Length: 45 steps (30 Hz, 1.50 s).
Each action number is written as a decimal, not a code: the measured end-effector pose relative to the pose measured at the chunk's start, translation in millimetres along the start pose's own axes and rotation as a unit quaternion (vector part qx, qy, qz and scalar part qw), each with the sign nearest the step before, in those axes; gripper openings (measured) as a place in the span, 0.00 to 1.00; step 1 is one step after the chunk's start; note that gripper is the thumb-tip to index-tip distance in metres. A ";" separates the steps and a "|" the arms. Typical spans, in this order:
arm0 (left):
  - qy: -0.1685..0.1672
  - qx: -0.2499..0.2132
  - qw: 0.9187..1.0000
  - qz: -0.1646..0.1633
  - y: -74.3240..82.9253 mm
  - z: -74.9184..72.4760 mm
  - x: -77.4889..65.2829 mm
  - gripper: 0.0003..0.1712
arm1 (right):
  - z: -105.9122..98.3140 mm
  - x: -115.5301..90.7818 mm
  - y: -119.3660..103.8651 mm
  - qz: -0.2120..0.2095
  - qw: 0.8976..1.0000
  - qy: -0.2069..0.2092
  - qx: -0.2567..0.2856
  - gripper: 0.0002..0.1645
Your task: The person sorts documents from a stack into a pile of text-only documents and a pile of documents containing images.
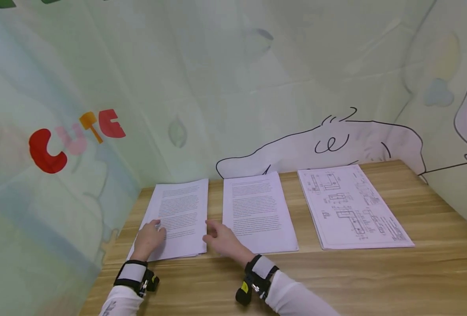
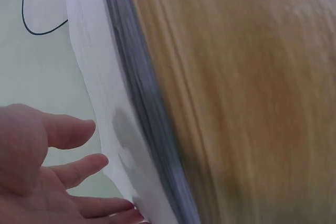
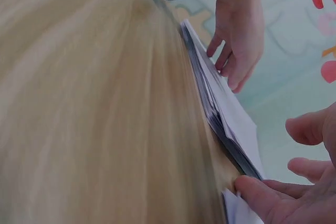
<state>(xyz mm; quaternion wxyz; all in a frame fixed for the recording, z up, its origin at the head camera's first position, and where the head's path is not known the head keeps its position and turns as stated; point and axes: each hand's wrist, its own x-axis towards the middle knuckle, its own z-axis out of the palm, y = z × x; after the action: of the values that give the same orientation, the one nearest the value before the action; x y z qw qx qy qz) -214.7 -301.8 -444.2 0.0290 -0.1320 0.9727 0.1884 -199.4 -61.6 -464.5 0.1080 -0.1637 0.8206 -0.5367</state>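
Note:
A stack of printed text sheets (image 1: 180,210) lies at the left of the table. My left hand (image 1: 149,239) is at its left side, fingers loosely spread, fingertips reaching the paper's edge in the left wrist view. On the stack's opposite side, my right hand (image 1: 225,240) has its fingertips right at the right edge. Its fingers are relaxed and apart, with no paper between thumb and fingers in the right wrist view. Seen from there, the stack's near side (image 3: 223,111) shows slightly uneven layers. A second text stack (image 1: 255,206) lies just right of the right hand.
Further right lies a stack topped by a technical drawing (image 1: 353,210). All three stacks are on a wood-grain table (image 1: 447,267). A printed cloth backdrop (image 1: 202,87) rises behind the table and along its left side. Both wrists wear strapped cameras.

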 end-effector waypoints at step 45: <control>-0.006 -0.178 0.984 -0.010 35.9 6.7 -8.0 0.40 | -27.3 15.7 0.7 0.139 0.954 0.073 0.255 0.32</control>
<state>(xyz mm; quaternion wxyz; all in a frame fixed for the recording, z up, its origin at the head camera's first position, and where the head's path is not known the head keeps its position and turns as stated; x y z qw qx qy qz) -216.6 -265.2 -436.7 0.0123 -0.1435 0.9220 0.3594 -223.6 -44.3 -454.3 0.1591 0.0245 0.6770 -0.7182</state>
